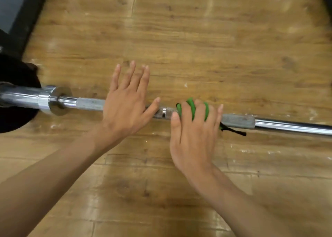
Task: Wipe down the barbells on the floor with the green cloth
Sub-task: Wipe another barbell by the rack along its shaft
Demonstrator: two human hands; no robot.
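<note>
A steel barbell (287, 125) lies across the wooden floor, running from left to right. My left hand (125, 103) rests flat on its knurled shaft with the fingers straight and spread. Just to the right, my right hand (194, 136) holds the green cloth (191, 107) down on the shaft, fingers curved over it so that green folds bulge between them. A black strap of the cloth (235, 131) sticks out below the bar on the right.
A black weight plate (16, 74) sits on the bar's left sleeve behind a chrome collar (57, 100). A dark mat or platform edge (19, 21) runs along the upper left. Wooden floor (197, 39) surrounds the bar.
</note>
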